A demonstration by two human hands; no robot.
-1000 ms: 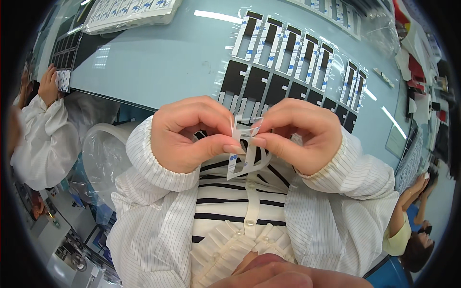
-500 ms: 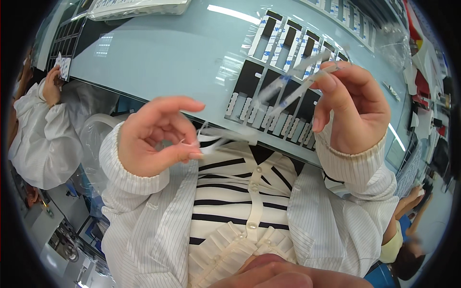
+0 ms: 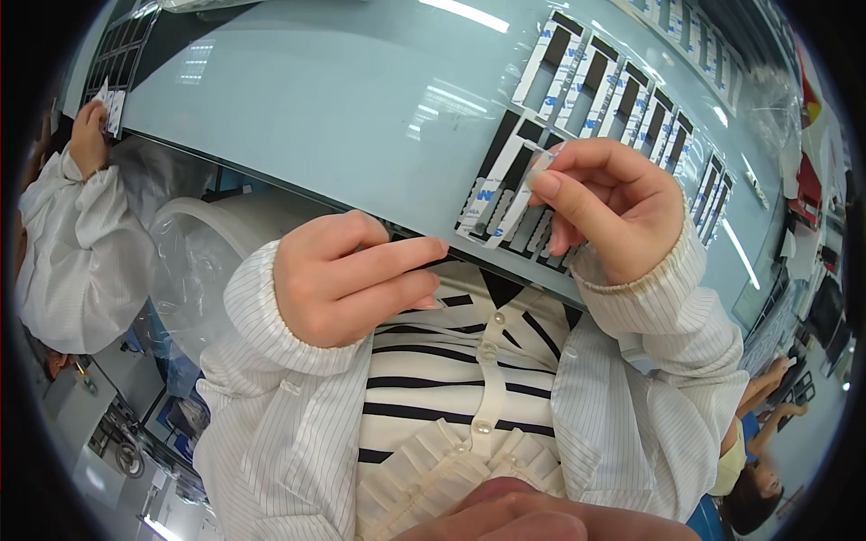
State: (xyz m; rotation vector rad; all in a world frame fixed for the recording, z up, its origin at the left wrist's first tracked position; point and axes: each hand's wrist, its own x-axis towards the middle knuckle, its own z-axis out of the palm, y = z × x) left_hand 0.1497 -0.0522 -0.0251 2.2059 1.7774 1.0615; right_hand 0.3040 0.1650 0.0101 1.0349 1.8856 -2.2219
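Note:
My right hand pinches the upper corner of a white U-shaped adhesive strip with blue print, thumb against index finger. The strip lies over a black rectangular panel at the near edge of the table; whether it is stuck down I cannot tell. My left hand hovers at the table edge, left of the strip. Its fingers are stretched out and no object shows in them. Beyond my right hand is a row of black panels bearing similar white adhesive frames.
The glossy pale table runs across the front. Clear crumpled plastic lies at the right. At the far left a co-worker's hand holds a white-and-blue piece near a black grid sheet. A plastic-lined bin stands below the table.
My left hand has moved right and straightened its fingers; the thin clear strip it pinched no longer shows. My right hand has brought the dangling adhesive strip down over a black panel.

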